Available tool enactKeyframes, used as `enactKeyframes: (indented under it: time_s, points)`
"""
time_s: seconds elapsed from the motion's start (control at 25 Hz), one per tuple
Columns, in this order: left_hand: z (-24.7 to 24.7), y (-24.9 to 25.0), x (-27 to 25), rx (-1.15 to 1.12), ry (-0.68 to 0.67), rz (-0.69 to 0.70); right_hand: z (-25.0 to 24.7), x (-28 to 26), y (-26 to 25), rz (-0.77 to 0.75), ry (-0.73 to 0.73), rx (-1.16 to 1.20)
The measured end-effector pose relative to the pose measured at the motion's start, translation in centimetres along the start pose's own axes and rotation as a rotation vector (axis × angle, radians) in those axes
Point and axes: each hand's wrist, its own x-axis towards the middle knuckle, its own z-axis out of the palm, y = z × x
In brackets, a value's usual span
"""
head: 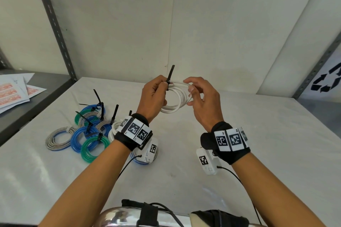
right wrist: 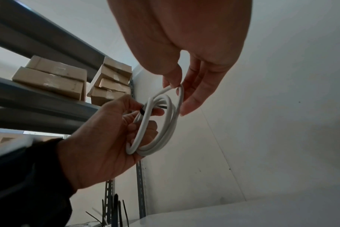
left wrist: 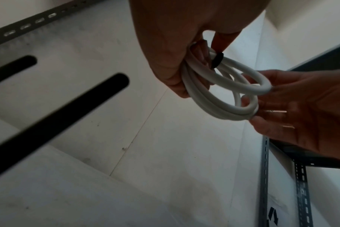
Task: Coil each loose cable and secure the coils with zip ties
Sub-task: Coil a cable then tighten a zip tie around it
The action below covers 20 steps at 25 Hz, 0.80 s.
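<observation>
Left hand [head: 153,97]: fingers curled through the coil's [head: 174,109] left side above the table [head: 249,153], thumb on the zip tie [head: 170,74], whose tail stands upright just beside it; right hand [head: 201,101] lightly pinches the opposite side, farther from the tail.

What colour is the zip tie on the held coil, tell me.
Black. The zip tie on the white coil shows best in the head view.

Nothing legible — only a recycling sign [head: 327,82] on a white sheet [head: 335,95].
</observation>
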Motion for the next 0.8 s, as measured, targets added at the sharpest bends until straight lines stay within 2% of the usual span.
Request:
enactKeyframes:
  time_s: [0.2,0.24,0.4,0.52,0.64,0.8]
  points:
    - [0.4,0.3,-0.1,-0.015,-0.018,0.001,-0.3,0.3,0.4,-0.128,-0.029,-0.203]
    - [0.4,0.2,-0.2,-0.006,-0.025,0.005,-0.4,0.4,0.4,-0.109,-0.031,-0.196]
    - [0.3,0.5,-0.3,0.152,-0.092,0.019,-0.2,0.2,-0.1,0.132,-0.136,0.032]
    - [0.4,0.9,-0.4,0.294,-0.197,-0.029,0.3,0.2,-0.4,0.122,-0.216,0.130]
    - [0.5,0.7,-0.7,0.211,-0.209,-0.118,0.4,0.2,-0.8,0.119,-0.245,0.174]
    - [0.7,0.7,-1.0,0.139,-0.210,-0.157,0.4,0.0,-0.4,0.216,-0.251,0.281]
